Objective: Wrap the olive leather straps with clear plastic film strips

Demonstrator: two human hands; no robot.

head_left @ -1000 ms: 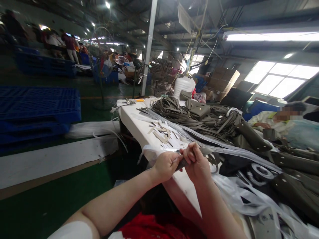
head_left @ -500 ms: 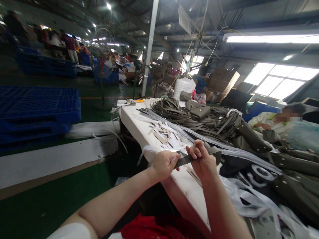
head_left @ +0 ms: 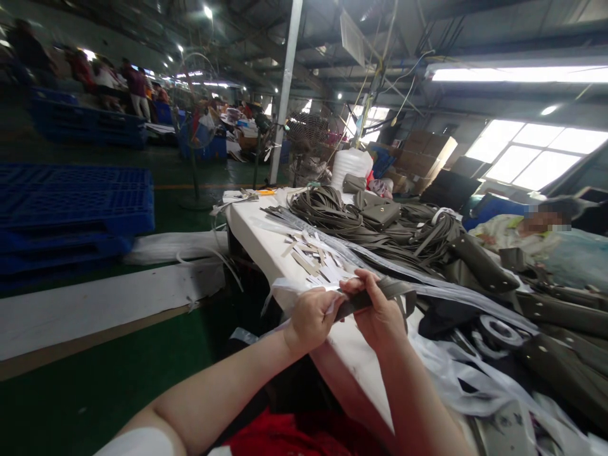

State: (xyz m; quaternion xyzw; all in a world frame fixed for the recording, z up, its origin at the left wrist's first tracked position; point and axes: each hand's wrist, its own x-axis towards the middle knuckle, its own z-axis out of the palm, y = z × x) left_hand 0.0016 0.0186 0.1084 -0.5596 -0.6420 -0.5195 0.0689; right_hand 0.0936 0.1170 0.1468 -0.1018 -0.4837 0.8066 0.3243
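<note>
Between my two hands a dark grey-brown strap (head_left: 350, 306) stretches above the near edge of the white table (head_left: 349, 351). My left hand (head_left: 311, 320) is closed on its left end, thumb on top. Further right along it, my right hand (head_left: 377, 310) wraps its fingers round the strap, and a looped part (head_left: 396, 290) of it hangs out past that hand. Just beyond my hands lie paper and grey scraps (head_left: 316, 258). A big heap of coiled straps (head_left: 327, 212) in the same colour covers the far part of the table.
Bags (head_left: 484, 263) of dark leather-like material and white plastic film (head_left: 456, 373) crowd the right side, near a roll of tape (head_left: 496, 330). A co-worker (head_left: 513, 234) sits beyond them. Blue pallets (head_left: 76, 202) and a standing fan (head_left: 192, 114) are at the left.
My right hand has moved slightly left and down along the strap, closer to my left hand, and its fingers now lie more over the strap. The left hand has barely moved.
</note>
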